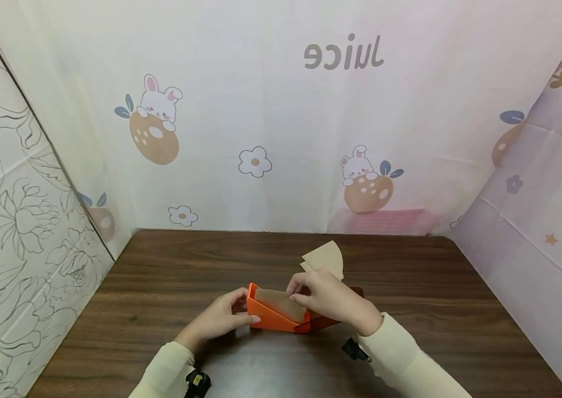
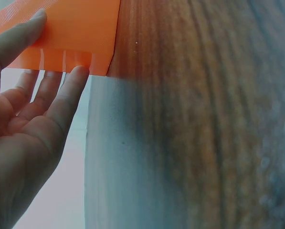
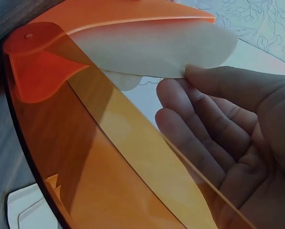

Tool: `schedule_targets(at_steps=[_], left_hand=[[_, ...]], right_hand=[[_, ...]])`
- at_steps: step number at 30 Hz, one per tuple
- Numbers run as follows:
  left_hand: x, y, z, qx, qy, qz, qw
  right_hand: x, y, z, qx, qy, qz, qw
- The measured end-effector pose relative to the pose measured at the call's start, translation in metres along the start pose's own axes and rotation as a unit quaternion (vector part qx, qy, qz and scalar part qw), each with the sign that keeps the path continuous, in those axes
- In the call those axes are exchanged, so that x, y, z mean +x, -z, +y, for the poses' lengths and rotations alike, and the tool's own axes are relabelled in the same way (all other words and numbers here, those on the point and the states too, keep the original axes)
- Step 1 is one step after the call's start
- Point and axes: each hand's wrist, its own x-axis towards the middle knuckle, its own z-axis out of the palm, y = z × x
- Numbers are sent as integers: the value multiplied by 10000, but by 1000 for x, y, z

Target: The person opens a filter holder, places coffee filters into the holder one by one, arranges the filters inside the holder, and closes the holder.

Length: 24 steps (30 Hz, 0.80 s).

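Note:
An orange box (image 1: 272,319) with a slanted top edge stands on the table, its see-through brown lid (image 1: 324,323) swung open to the right. Inside it sits a tan paper coffee filter (image 1: 277,302), partly above the rim. My left hand (image 1: 218,319) holds the box's left end, thumb on the front wall and fingers behind. In the right wrist view, my right hand (image 3: 228,124) pinches the filter's edge (image 3: 171,52) between thumb and forefinger, its other fingers loosely curled. Behind that hand lie more paper filters (image 1: 326,257), fanned and partly covered.
The dark wood-grain table (image 1: 186,260) spreads around the box. A printed cloth (image 1: 261,110) hangs along its back edge, with more cloth on both sides. A dark wrist device (image 1: 198,382) is on the left sleeve and another (image 1: 355,350) by the right.

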Motion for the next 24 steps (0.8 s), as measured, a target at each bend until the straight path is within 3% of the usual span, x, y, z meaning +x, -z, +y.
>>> schedule_targets(at_steps=[24], left_hand=[[-1,0,1,3,28,-16,10000]], right_hand=[[6,-14,-1,338,-433,-541,9970]])
